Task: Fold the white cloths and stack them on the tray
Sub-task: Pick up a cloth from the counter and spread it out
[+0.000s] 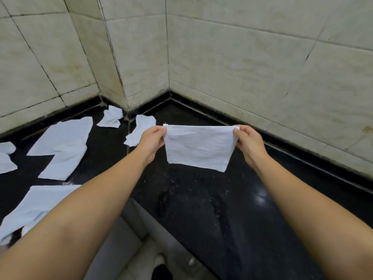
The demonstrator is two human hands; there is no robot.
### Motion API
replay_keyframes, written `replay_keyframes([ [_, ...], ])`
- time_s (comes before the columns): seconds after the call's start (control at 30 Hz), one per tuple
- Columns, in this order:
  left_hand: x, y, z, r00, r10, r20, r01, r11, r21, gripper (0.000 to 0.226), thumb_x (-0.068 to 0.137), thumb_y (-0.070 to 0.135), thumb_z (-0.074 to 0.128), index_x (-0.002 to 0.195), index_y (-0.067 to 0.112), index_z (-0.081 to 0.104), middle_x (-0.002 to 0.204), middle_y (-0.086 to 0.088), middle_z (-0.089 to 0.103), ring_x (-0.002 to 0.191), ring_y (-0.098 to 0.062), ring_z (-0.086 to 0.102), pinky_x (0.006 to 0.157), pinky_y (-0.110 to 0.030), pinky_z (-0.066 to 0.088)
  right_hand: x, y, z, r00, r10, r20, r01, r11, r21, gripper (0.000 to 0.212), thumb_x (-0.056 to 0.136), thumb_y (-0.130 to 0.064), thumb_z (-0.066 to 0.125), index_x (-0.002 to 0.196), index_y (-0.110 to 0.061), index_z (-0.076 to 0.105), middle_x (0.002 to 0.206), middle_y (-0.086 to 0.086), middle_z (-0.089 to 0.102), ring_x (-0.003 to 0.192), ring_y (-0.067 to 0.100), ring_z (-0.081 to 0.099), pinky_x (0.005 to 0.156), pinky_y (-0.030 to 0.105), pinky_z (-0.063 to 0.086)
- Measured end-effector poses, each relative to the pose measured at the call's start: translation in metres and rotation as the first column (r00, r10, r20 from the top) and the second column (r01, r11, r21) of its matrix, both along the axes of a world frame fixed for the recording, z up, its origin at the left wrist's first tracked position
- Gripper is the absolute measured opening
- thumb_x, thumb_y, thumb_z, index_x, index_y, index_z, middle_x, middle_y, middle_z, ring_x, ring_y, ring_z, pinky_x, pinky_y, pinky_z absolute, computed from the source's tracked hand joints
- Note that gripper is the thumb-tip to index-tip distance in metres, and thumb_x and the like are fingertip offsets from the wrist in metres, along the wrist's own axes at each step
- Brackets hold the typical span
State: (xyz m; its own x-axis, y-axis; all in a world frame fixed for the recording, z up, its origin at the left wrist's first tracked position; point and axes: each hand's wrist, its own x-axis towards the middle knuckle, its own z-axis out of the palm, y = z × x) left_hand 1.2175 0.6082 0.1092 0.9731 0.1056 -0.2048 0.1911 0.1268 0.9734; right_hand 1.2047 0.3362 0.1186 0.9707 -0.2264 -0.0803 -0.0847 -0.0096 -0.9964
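Early on, I'd say: left hand (151, 140) & right hand (248, 142) each pinch a top corner of one white cloth (198, 147), hanging above the black surface (201, 199), w/ approx. six loose cloths (62, 146) unfolded at left, no tray in view.

A white cloth (198, 147) hangs flat and upright above the black counter (201, 199), its two top corners pinched by the left hand (150, 141) and the right hand (249, 143); it is roughly rectangular, faintly wrinkled, with its lower edge slanting down to the right. To the left, more white cloths lie unfolded on the counter: a large notched one (64, 146), a big one nearer (34, 205), a piece at the left edge (6, 158), and two small crumpled ones (111, 117) (139, 130) far, by the wall corner.
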Motion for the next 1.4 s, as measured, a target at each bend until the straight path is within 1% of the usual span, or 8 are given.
replay_keyframes([
  [0.37, -0.096, 0.002, -0.099, 0.860, -0.147, -0.488, 0.279, 0.937, 0.209, 0.010, 0.090, 0.006, 0.050, 0.089, 0.009, 0.059, 0.083, -0.010, 0.054, 0.071, -0.018, 0.055, 0.066, -0.027, 0.052, -0.098, -0.019, -0.115, 0.938, 0.084, -0.336, -0.139, 0.980, -0.142, 0.012, 0.092, -0.010, 0.054, 0.084, -0.013, 0.062, 0.083, 0.008, 0.062, 0.073, 0.018, 0.056, 0.065, 0.032, 0.049],
  [0.53, -0.096, 0.004, -0.124, 0.909, -0.058, -0.412, 0.248, 0.871, 0.424, 0.012, 0.091, 0.006, 0.051, 0.080, 0.005, 0.058, 0.086, -0.015, 0.056, 0.081, -0.024, 0.057, 0.081, -0.040, 0.054, -0.098, -0.020, -0.139, 0.903, 0.107, -0.416, -0.210, 0.955, -0.208, 0.012, 0.089, -0.016, 0.059, 0.078, -0.013, 0.062, 0.080, 0.010, 0.061, 0.073, 0.020, 0.056, 0.068, 0.037, 0.050],
  [0.7, -0.071, 0.001, -0.124, 0.959, -0.040, -0.280, 0.230, 0.687, 0.689, 0.013, 0.091, 0.014, 0.053, 0.079, 0.011, 0.058, 0.075, -0.003, 0.055, 0.078, -0.019, 0.052, 0.065, -0.030, 0.040, -0.053, -0.008, -0.135, 0.918, 0.007, -0.396, -0.197, 0.875, -0.442, 0.012, 0.089, -0.019, 0.056, 0.081, -0.012, 0.061, 0.078, 0.002, 0.057, 0.074, 0.015, 0.050, 0.065, 0.028, 0.043],
  [0.87, -0.046, -0.006, -0.132, 0.956, -0.017, -0.292, 0.255, 0.536, 0.805, 0.013, 0.093, 0.017, 0.050, 0.091, 0.011, 0.061, 0.094, -0.006, 0.059, 0.086, -0.022, 0.056, 0.073, -0.032, 0.045, -0.022, -0.002, -0.137, 0.900, -0.044, -0.433, -0.244, 0.773, -0.586, 0.014, 0.092, -0.021, 0.052, 0.081, -0.014, 0.054, 0.075, -0.001, 0.052, 0.072, 0.016, 0.047, 0.055, 0.025, 0.036],
  [1.07, -0.038, -0.008, -0.141, 0.942, -0.187, -0.278, 0.316, 0.219, 0.923, 0.023, 0.091, 0.012, 0.047, 0.114, 0.013, 0.052, 0.118, -0.008, 0.049, 0.108, -0.026, 0.050, 0.085, -0.038, 0.045, -0.024, 0.005, -0.142, 0.908, -0.064, -0.415, -0.305, 0.578, -0.757, 0.023, 0.092, -0.025, 0.054, 0.114, -0.016, 0.054, 0.119, 0.009, 0.051, 0.107, 0.026, 0.052, 0.082, 0.036, 0.046],
  [1.2, -0.030, -0.005, -0.136, 0.873, -0.307, -0.379, 0.428, 0.111, 0.897, 0.026, 0.091, 0.019, 0.051, 0.117, 0.018, 0.053, 0.122, -0.005, 0.046, 0.114, -0.022, 0.045, 0.092, -0.035, 0.043, -0.036, 0.042, -0.123, 0.950, 0.168, -0.263, -0.312, 0.478, -0.821, 0.026, 0.092, -0.022, 0.054, 0.118, -0.015, 0.057, 0.119, 0.006, 0.052, 0.111, 0.022, 0.050, 0.087, 0.033, 0.044],
  [1.27, -0.029, -0.001, -0.133, 0.852, -0.312, -0.421, 0.478, 0.134, 0.868, 0.019, 0.090, 0.020, 0.053, 0.108, 0.018, 0.056, 0.118, -0.005, 0.045, 0.113, -0.021, 0.044, 0.091, -0.034, 0.043, -0.051, 0.074, -0.116, 0.881, 0.382, -0.280, -0.443, 0.458, -0.771, 0.020, 0.094, -0.021, 0.051, 0.107, -0.012, 0.062, 0.112, 0.006, 0.056, 0.105, 0.021, 0.053, 0.084, 0.030, 0.043],
  [1.4, -0.036, 0.008, -0.128, 0.844, -0.306, -0.441, 0.519, 0.254, 0.816, 0.006, 0.088, 0.014, 0.054, 0.088, 0.020, 0.052, 0.103, -0.006, 0.055, 0.089, -0.020, 0.052, 0.075, -0.034, 0.045, -0.101, 0.138, -0.128, 0.663, 0.670, -0.334, -0.580, 0.177, -0.795, 0.034, 0.094, -0.038, 0.050, 0.115, -0.011, 0.057, 0.111, 0.009, 0.055, 0.101, 0.024, 0.052, 0.080, 0.034, 0.042],
])
